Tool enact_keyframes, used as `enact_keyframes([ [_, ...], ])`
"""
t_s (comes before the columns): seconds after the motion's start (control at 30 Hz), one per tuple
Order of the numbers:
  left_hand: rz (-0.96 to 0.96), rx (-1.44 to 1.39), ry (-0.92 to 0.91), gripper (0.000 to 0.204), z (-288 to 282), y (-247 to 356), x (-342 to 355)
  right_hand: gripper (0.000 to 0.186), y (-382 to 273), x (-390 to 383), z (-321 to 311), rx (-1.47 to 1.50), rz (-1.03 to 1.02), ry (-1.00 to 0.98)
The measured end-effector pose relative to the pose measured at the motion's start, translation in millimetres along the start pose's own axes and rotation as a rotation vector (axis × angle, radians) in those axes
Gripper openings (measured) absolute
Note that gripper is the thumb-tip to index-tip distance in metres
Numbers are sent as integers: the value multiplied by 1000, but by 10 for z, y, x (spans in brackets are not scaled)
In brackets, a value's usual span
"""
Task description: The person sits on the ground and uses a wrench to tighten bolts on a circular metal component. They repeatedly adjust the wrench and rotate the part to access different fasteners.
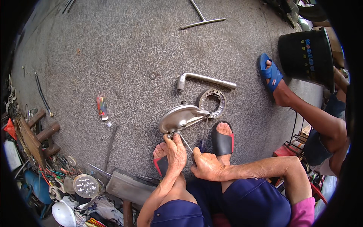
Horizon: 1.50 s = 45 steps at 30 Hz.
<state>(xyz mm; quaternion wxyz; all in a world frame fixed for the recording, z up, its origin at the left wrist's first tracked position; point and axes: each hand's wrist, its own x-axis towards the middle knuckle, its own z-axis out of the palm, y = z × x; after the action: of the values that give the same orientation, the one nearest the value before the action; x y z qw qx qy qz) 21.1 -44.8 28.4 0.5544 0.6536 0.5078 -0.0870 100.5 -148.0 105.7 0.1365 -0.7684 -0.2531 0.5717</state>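
Note:
A shiny silver, teardrop-shaped metal cover [177, 118] is tilted up over the pavement in front of my feet. My left hand [176, 153] grips its lower edge, thumb and fingers closed around a small fitting there. In my right fist [207, 165] is a tool with a thin metal shaft [185, 142], whose tip reaches the fitting beside my left fingertips; its handle is mostly hidden by the fist. A screwdriver with a dark blue handle [203, 145] lies between my feet. Just past the cover's narrow end rests a notched metal ring [222, 99].
An L-shaped socket wrench [208, 80] lies beyond the ring, and a T-handle wrench [203, 22] farther off. Another person's sandalled foot [270, 73] and a black bucket [307, 56] stand at right. A wooden stool [32, 142] and clutter are at left. A small box [101, 107] lies left of centre.

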Motion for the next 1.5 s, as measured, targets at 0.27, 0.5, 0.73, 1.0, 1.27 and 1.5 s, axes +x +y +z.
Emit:
enact_keyframes([
  [0.27, 46, 31, 87, 50, 113, -91, 29, 36, 112, 52, 73, -2, -39, 52],
  [0.5, -23, -32, -45, 48, 84, -157, 83, 35, 196, 96, 141, -28, -107, 67],
  [0.73, -71, -97, -67, 51, 77, -168, 93, 35, 517, 293, 230, -215, -246, 139],
  [1.0, -93, -78, -70, 50, 65, -173, 91, 21, 491, 480, 273, -463, -291, 182],
  [1.27, -2, 24, 29, 44, -29, 146, 68, 17, 407, 585, 231, -521, -263, 214],
  [1.5, -37, 123, 18, 53, -171, 538, 167, 23, 248, 229, -109, -423, -350, 339],
])
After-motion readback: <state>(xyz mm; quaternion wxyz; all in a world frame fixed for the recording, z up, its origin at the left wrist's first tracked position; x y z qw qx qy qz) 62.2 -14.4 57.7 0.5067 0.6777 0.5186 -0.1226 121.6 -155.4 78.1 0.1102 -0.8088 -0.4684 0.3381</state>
